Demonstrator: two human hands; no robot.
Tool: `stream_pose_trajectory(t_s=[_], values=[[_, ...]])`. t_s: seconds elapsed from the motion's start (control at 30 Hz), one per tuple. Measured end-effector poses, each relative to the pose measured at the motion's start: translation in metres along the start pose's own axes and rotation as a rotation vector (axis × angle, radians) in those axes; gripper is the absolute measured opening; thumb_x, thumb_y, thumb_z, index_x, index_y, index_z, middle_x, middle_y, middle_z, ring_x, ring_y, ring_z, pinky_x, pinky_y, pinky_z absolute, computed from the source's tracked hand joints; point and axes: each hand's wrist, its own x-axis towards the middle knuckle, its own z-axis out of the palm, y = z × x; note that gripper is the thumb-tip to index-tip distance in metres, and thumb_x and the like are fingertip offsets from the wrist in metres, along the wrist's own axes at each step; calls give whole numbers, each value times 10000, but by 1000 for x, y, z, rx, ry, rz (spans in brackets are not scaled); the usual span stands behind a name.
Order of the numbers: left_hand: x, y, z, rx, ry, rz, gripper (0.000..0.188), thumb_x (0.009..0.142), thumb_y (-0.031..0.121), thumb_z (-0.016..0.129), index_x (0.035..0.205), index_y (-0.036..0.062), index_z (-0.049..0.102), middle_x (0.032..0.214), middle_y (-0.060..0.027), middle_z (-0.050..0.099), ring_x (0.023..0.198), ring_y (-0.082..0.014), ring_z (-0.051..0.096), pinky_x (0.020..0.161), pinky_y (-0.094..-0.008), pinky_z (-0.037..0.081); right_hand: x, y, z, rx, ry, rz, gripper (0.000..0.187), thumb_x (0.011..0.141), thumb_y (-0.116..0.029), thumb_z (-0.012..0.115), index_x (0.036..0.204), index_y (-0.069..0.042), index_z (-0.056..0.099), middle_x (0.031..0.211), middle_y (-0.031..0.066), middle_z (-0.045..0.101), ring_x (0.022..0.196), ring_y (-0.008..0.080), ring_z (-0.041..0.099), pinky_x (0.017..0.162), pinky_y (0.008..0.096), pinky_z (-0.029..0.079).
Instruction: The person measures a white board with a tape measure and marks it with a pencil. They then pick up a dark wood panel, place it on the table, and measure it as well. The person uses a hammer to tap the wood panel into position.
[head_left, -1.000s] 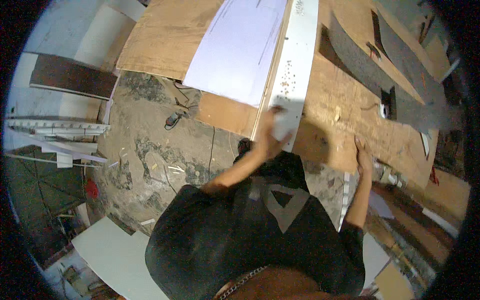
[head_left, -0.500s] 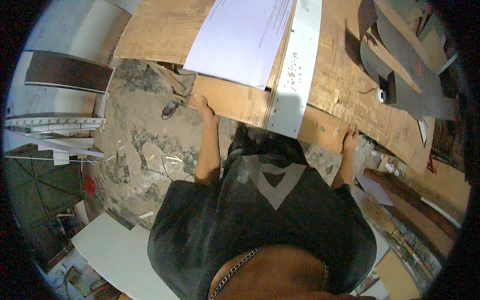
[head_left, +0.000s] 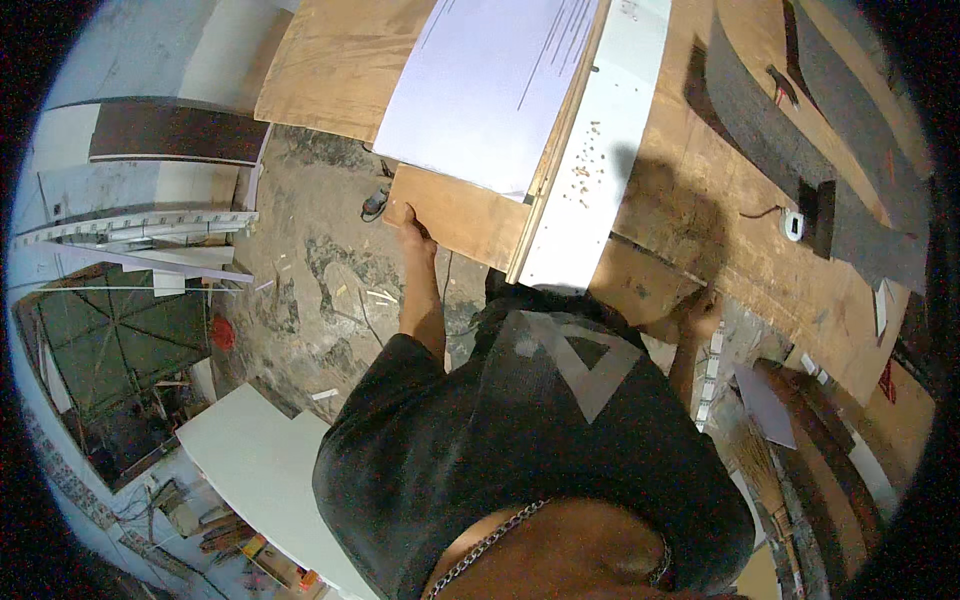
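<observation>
My left hand (head_left: 415, 228) grips the left end of a brown plywood board (head_left: 465, 218), thumb on top and fingers under its edge. My right hand (head_left: 702, 306) is closed on the right end of the wood, partly in shadow. The board's middle is hidden beneath a long white strip (head_left: 580, 205) with small holes and scattered crumbs on it. A pale lilac sheet (head_left: 465, 125) with dark streaks lies over the board's far edge, left of the strip.
A plywood worktop (head_left: 680, 170) carries curved dark grey strips (head_left: 745, 115), a white tape measure (head_left: 793, 225) and pliers (head_left: 781, 86). A power tool (head_left: 374, 205) lies on the floor at left. White panels (head_left: 255, 450) stand behind me; a broom (head_left: 765, 480) lies at right.
The view has turned, so the surroundings shift across the picture. A shadow now falls over the right part of the worktop and my right hand. Both hands keep their hold on the board.
</observation>
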Motion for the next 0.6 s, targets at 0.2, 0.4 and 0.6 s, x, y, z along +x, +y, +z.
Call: stream_pose_trajectory(t_s=[0.2, 0.4, 0.6], values=[[-16, 1, 14, -127, -104, 12, 497, 965, 307, 533, 1366, 37, 420, 1303, -112, 540, 1179, -276, 520, 1001, -435, 427, -1, 8, 5, -267, 225, 51, 390, 1001, -357, 453, 973, 8, 588, 750, 72, 553, 648, 170, 488, 597, 352, 406], [-12, 10, 40, -68, 2, -62, 537, 928, 312, 605, 1336, 9, 431, 1282, -145, 540, 1168, -276, 529, 962, -441, 459, -4, -8, 3, -541, 398, -13, 582, 963, -533, 419, 756, -4, 547, 586, 104, 483, 549, 252, 438, 544, 436, 353], [7, 9, 30, -227, 54, -31, 502, 926, 209, 621, 1326, -26, 429, 1242, -127, 563, 1123, -259, 555, 926, -400, 477, -3, -62, 35, -472, 355, 110, 649, 963, -539, 389, 1230, 16, 594, 1135, 254, 625, 1020, 408, 596, 825, 456, 464]])
